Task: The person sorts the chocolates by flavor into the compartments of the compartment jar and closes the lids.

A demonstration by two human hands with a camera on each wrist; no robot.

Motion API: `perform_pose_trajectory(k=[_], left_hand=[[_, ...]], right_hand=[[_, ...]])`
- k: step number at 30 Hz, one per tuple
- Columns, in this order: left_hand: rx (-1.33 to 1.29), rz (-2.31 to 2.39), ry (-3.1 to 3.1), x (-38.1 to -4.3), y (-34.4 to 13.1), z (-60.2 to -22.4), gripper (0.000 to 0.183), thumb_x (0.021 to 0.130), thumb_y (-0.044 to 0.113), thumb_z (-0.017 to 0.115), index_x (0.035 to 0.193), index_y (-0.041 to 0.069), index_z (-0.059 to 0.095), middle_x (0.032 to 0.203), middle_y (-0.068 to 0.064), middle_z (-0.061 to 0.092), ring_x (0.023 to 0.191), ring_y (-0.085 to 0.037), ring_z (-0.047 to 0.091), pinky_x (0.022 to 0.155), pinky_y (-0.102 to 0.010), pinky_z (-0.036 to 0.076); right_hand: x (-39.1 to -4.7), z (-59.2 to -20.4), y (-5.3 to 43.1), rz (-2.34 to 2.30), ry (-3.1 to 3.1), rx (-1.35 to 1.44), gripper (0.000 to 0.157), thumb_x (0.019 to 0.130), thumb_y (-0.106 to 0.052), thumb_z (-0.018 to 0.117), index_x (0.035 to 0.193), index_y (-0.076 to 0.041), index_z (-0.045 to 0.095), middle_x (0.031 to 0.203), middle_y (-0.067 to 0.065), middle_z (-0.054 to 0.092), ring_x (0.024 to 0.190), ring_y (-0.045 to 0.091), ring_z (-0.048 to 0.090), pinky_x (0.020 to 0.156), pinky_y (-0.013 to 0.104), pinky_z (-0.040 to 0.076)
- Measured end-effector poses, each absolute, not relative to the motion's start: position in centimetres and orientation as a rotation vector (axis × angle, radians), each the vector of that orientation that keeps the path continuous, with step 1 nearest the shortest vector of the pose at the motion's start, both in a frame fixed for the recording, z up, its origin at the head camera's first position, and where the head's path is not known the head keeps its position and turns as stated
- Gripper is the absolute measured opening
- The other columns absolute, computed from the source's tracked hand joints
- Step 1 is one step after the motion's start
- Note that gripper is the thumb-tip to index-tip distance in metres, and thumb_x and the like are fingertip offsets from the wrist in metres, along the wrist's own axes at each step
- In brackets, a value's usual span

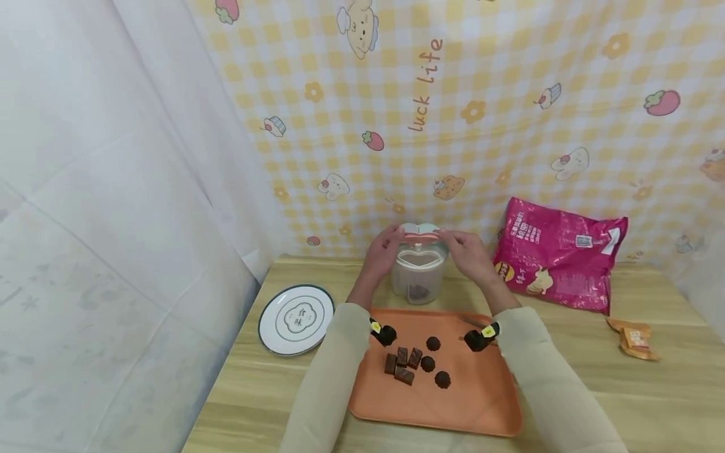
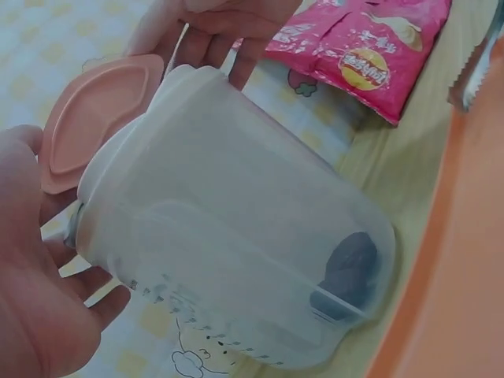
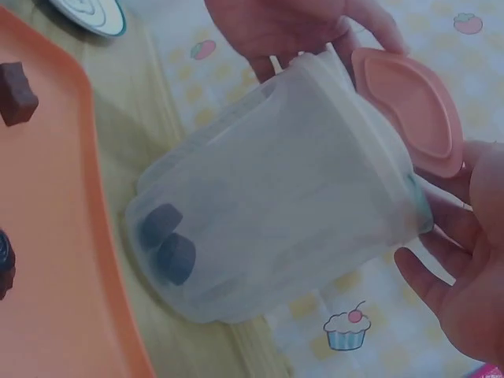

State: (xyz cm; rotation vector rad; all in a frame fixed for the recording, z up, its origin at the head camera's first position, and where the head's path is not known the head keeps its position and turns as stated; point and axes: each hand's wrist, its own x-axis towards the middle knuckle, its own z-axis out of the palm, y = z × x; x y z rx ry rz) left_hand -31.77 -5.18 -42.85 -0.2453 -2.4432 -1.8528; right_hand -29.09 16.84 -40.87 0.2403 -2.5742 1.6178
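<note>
A translucent plastic storage jar (image 1: 418,280) stands upright behind the tray, with a pink lid flap (image 1: 420,238) raised over its opening. My left hand (image 1: 384,250) holds the flap's left end, its other fingers by the rim. At the opposite end my right hand (image 1: 467,251) holds the flap and reaches round the rim. Dark chocolate pieces (image 3: 177,258) lie at the jar's bottom in the right wrist view. In front, the orange tray (image 1: 470,402) carries several rectangular chocolates (image 1: 404,375) and round fluted chocolates (image 1: 443,379), below my wrists.
To the left sits a white plate (image 1: 317,308) with a dark rim. A magenta snack bag (image 1: 561,264) leans against the checked cloth at right, and a small orange packet (image 1: 634,338) lies nearby. Serrated metal tongs (image 2: 479,75) rest over the tray's edge.
</note>
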Motion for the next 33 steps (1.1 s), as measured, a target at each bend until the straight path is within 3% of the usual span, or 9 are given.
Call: perform_pose_trajectory(k=[4,10,15,17,18,21,24,30,33], left_hand=[[-0.348,-1.864,-2.465,-31.3,-5.3,-43.1,0.061,0.107,0.054,0.047,0.140,0.005,0.063,0.162,-0.001,0.040,0.149,-0.025,0.033,0.116,-0.045,0.032],[-0.349,-1.865,-2.441,-31.2,-5.3,-43.4,0.062,0.106,0.056,0.047,0.136,0.005,0.066,0.162,0.000,0.039,0.148,-0.024,0.036,0.115,-0.045,0.033],[-0.382,-1.883,-2.433,-31.1,-5.6,-44.1,0.061,0.106,0.051,0.051,0.154,0.014,0.049,0.154,-0.002,0.051,0.141,-0.024,0.045,0.112,-0.047,0.036],[-0.458,-1.897,-2.413,-31.2,-5.8,-44.4,0.061,0.108,0.047,0.050,0.159,0.014,0.041,0.146,-0.005,0.059,0.140,-0.023,0.046,0.113,-0.047,0.035],[-0.502,-1.903,-2.401,-31.2,-5.9,-44.6,0.059,0.108,0.044,0.050,0.157,0.011,0.044,0.146,-0.005,0.058,0.142,-0.021,0.044,0.114,-0.047,0.033],[-0.613,-1.919,-2.368,-31.4,-6.2,-45.0,0.049,0.110,0.039,0.051,0.146,0.007,0.058,0.154,-0.001,0.051,0.147,-0.017,0.035,0.117,-0.046,0.029],[-0.687,-1.931,-2.339,-31.5,-6.6,-45.4,0.039,0.110,0.032,0.052,0.131,0.005,0.070,0.166,-0.001,0.032,0.151,-0.020,0.027,0.117,-0.048,0.028],[-0.848,-1.938,-2.255,-31.4,-7.0,-46.0,0.035,0.107,0.012,0.055,0.138,-0.005,0.061,0.169,-0.017,0.019,0.154,-0.035,0.017,0.116,-0.057,0.024],[-0.888,-1.916,-2.241,-30.4,-7.2,-45.0,0.036,0.105,0.008,0.057,0.138,-0.007,0.059,0.167,-0.024,0.018,0.152,-0.041,0.019,0.115,-0.060,0.025]], right_hand=[[-29.1,-41.3,17.1,1.655,-2.579,0.287,0.053,0.110,-0.047,0.046,0.138,-0.007,0.066,0.147,0.012,0.056,0.143,0.032,0.044,0.116,0.049,0.030],[-29.1,-41.4,17.5,1.691,-2.587,0.316,0.055,0.108,-0.052,0.048,0.135,-0.009,0.069,0.145,0.004,0.059,0.143,0.027,0.043,0.116,0.050,0.031],[-29.1,-41.9,18.0,1.671,-2.628,0.365,0.055,0.107,-0.055,0.047,0.135,-0.012,0.070,0.149,-0.002,0.055,0.147,0.025,0.038,0.116,0.053,0.028],[-29.1,-42.3,18.3,1.671,-2.623,0.437,0.052,0.109,-0.050,0.047,0.136,-0.011,0.069,0.153,-0.001,0.052,0.149,0.025,0.034,0.117,0.054,0.027],[-29.0,-42.4,18.4,1.679,-2.611,0.478,0.050,0.109,-0.047,0.048,0.136,-0.010,0.069,0.155,0.000,0.050,0.150,0.025,0.032,0.117,0.054,0.027],[-29.1,-42.8,18.8,1.717,-2.569,0.561,0.046,0.109,-0.040,0.051,0.135,-0.007,0.069,0.158,0.003,0.046,0.152,0.024,0.027,0.117,0.054,0.026],[-29.1,-43.0,19.0,1.733,-2.555,0.593,0.043,0.108,-0.038,0.056,0.136,-0.008,0.068,0.159,0.003,0.044,0.153,0.023,0.023,0.118,0.053,0.023],[-28.9,-43.1,19.2,1.758,-2.562,0.647,0.039,0.104,-0.030,0.066,0.138,-0.012,0.068,0.161,-0.001,0.040,0.155,0.023,0.017,0.119,0.053,0.022],[-28.8,-43.2,19.3,1.788,-2.556,0.667,0.039,0.103,-0.026,0.067,0.139,-0.010,0.067,0.162,0.001,0.038,0.155,0.023,0.015,0.117,0.054,0.025]])
